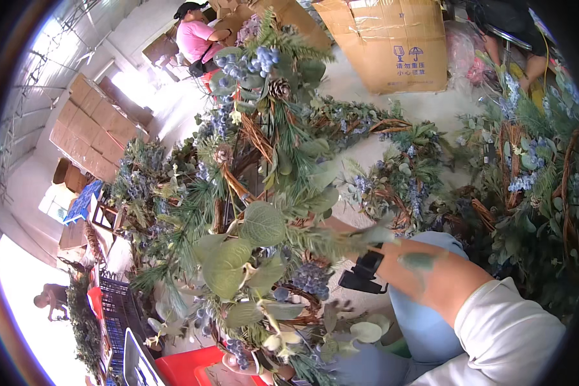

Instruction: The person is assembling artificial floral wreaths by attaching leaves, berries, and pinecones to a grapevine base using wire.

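Observation:
A large artificial wreath [244, 186] of brown twigs, eucalyptus leaves, pine sprigs, blue berries and pine cones stands upright close before me. From the lower right my right forearm reaches to it, a black device strapped at the wrist [365, 270]. Leaves cover the fingers of my right hand [338, 226], so its grip is hidden. At the wreath's bottom, my left hand [239, 365] shows in part, its fingers curled around the lower rim. A cluster of dark blue berries [311, 279] hangs near the black device.
More wreaths [405, 174] lie on the floor ahead, with a pile [527, 167] at the right. A large carton [386, 48] stands at the back. A person in pink [196, 38] is at the far left. A red plastic item [190, 365] and a dark crate [122, 315] are at the lower left.

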`<state>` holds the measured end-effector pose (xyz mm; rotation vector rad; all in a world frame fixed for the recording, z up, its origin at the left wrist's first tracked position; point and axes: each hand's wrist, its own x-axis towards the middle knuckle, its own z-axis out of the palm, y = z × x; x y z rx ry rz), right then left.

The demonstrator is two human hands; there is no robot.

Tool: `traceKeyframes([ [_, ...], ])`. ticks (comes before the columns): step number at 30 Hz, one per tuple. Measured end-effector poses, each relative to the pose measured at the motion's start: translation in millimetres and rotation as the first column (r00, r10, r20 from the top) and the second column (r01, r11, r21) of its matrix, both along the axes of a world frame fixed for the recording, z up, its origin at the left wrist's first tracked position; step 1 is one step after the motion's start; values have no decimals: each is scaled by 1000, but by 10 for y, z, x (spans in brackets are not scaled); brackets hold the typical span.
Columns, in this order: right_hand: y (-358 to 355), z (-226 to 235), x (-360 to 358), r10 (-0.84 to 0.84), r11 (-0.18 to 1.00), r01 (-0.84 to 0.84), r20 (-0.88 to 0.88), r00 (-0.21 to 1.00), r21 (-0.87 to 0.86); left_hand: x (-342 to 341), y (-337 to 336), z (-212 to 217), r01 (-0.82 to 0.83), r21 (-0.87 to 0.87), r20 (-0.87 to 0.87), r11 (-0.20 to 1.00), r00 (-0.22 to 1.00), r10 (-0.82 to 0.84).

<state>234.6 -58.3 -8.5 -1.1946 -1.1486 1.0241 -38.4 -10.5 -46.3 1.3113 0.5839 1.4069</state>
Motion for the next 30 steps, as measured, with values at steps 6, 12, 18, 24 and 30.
traceKeyframes([
  [6, 132, 16, 80, 161, 986, -118, -516, 842, 115, -214, 28, -296, -39, 84, -146, 996, 988, 51],
  [12, -5, 318, 121, 237, 964, -73, -695, 678, 257, -456, 4, -421, -94, 186, -299, 978, 943, 148],
  [18, -56, 283, 372, -233, 963, 253, -191, 954, 90, -357, 23, -398, -39, 293, -445, 955, 879, 172],
  [24, -358, 615, 314, -457, 889, 452, 87, 885, 76, -142, -510, 714, -620, 157, -18, 769, 776, 630],
  [30, -264, 566, 121, -306, 899, 297, -24, 952, 322, -122, -824, 1089, 18, 256, -640, 967, 753, 155],
])
